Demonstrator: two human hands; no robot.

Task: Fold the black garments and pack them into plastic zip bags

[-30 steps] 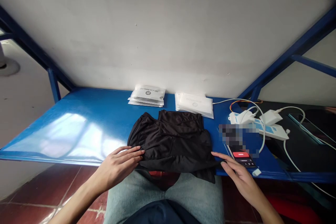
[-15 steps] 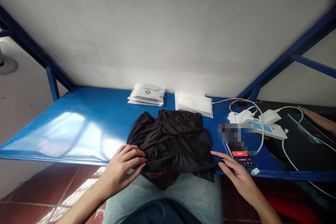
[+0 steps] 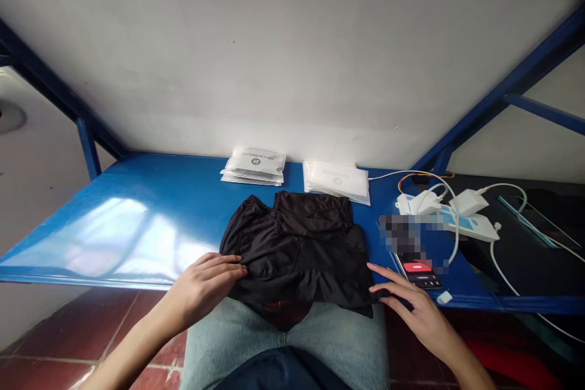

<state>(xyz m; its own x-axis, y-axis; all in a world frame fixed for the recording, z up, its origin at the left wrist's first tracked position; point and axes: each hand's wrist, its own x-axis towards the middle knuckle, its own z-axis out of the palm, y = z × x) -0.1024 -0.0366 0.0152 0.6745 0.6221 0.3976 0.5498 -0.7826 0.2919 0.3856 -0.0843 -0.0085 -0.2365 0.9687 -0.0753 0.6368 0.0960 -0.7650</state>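
Observation:
A black garment point(image 3: 315, 256) of thin, stretchy cloth lies wrinkled at the front edge of the blue table, its lower hem hanging over the edge above my lap. My left hand point(image 3: 208, 283) rests on its left side, fingers stretched out flat on the cloth. At the lower right corner, my right hand point(image 3: 409, 301) has a bit of the hem between thumb and fingers, the index finger extended along the side. Its exact grip is partly hidden.
Behind the garment lie white printed zip pouches point(image 3: 256, 164) and more white pouches point(image 3: 337, 181). To the right are a phone point(image 3: 425, 280), a power strip point(image 3: 479, 228) with chargers and white cables, and a small white piece point(image 3: 444, 298). Blue metal bars point(image 3: 516, 73) slope at both sides.
My left hand has shifted slightly left and flattened on the cloth. The right hand's fingers have drawn in, and the stretched corner has slackened. The other person's hand at far right is gone.

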